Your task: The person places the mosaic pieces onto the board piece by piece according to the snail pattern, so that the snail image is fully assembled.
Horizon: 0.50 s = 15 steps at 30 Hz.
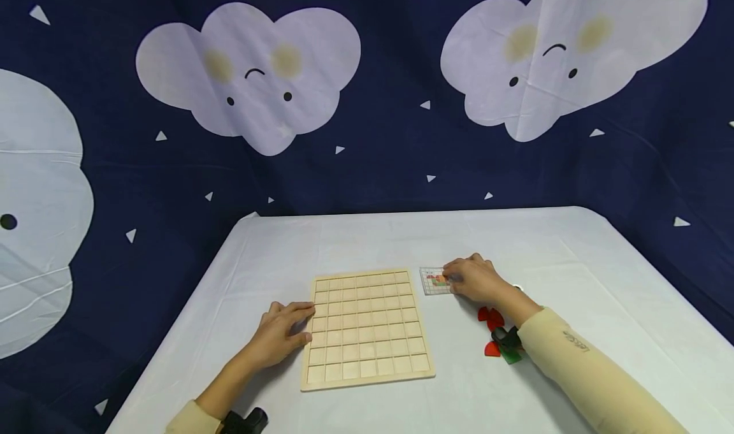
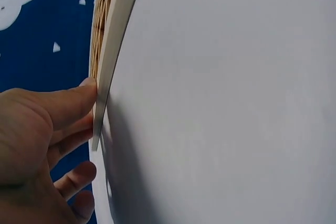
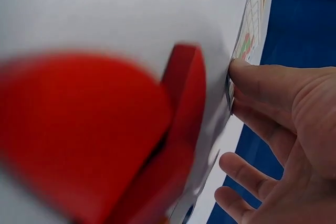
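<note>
A square wooden grid board (image 1: 367, 325) lies on the white table in front of the person. At its left edge, the left hand (image 1: 281, 333) touches the rim with thumb and fingertips; the left wrist view shows the thumb (image 2: 73, 100) against the board's side. Right of the board's far corner is a small card (image 1: 434, 281) with a printed grid and a red, orange and green picture. My right hand (image 1: 473, 280) pinches this card by its right side, covering part of it. In the right wrist view the thumb (image 3: 262, 80) lies at the card's edge.
Below the right forearm lie several red pieces (image 1: 494, 319) with curved edges and a green piece (image 1: 510, 355). Red pieces (image 3: 84, 129) loom large and blurred in the right wrist view. A dark blue cloth with clouds (image 1: 390, 166) hangs behind the table.
</note>
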Each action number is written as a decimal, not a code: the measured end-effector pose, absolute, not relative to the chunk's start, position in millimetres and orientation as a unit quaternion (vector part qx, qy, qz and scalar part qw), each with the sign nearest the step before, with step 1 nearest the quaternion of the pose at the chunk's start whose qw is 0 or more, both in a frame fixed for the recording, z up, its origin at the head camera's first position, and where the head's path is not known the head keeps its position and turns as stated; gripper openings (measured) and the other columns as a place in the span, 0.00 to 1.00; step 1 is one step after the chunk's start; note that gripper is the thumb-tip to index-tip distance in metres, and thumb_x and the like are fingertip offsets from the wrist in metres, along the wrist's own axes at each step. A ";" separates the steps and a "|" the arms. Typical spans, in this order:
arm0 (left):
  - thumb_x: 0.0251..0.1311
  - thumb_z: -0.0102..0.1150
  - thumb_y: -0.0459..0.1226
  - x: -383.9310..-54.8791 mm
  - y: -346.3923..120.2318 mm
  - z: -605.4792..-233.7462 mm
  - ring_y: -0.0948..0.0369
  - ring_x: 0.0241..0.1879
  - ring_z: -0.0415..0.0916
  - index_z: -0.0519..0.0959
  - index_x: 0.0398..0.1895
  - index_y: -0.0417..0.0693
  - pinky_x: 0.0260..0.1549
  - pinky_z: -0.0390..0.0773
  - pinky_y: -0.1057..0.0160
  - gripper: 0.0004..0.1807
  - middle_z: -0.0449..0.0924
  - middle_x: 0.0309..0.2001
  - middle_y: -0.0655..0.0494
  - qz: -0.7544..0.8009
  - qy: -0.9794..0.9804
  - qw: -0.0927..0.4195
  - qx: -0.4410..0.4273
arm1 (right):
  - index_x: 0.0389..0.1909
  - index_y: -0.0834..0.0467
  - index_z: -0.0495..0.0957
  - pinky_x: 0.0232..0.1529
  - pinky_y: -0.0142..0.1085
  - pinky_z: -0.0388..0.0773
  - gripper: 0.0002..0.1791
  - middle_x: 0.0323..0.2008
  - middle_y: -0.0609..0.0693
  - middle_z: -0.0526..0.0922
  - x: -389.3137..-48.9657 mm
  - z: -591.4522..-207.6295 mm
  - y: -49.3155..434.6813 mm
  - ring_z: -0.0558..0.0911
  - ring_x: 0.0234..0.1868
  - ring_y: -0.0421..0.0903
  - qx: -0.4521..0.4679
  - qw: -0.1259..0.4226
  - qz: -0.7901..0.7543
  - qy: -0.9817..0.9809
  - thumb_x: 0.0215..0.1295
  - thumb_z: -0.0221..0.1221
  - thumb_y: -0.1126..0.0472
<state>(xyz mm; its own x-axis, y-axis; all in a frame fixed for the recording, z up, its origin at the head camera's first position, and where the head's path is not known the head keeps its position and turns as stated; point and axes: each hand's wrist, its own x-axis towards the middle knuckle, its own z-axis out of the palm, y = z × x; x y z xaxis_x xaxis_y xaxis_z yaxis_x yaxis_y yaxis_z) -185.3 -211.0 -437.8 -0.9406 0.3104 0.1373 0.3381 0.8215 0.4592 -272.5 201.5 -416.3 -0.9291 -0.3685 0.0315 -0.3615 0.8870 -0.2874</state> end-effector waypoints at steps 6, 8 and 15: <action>0.50 0.67 0.40 -189.1 -190.1 -439.8 0.66 0.42 0.59 0.76 0.58 0.46 0.38 0.56 0.63 0.28 0.74 0.61 0.59 -0.245 -0.954 0.041 -0.169 | 0.51 0.55 0.80 0.44 0.49 0.62 0.19 0.58 0.54 0.78 -270.1 -417.2 217.8 0.70 0.54 0.60 -0.181 0.006 -0.146 0.973 0.56 0.62 0.60; 0.51 0.67 0.40 -190.0 -185.6 -440.2 0.66 0.42 0.59 0.76 0.58 0.46 0.39 0.56 0.62 0.28 0.74 0.61 0.59 -0.245 -0.953 0.042 -0.172 | 0.51 0.55 0.80 0.43 0.48 0.62 0.20 0.58 0.54 0.78 -269.4 -418.1 222.6 0.70 0.54 0.60 -0.179 0.004 -0.145 0.973 0.56 0.62 0.60; 0.52 0.66 0.39 -192.1 -171.9 -437.2 0.63 0.44 0.60 0.76 0.58 0.46 0.40 0.56 0.60 0.27 0.73 0.61 0.57 -0.254 -0.949 0.034 -0.182 | 0.51 0.56 0.81 0.45 0.49 0.62 0.20 0.58 0.56 0.78 -268.4 -419.8 235.5 0.70 0.54 0.60 -0.164 0.006 -0.148 0.975 0.55 0.61 0.61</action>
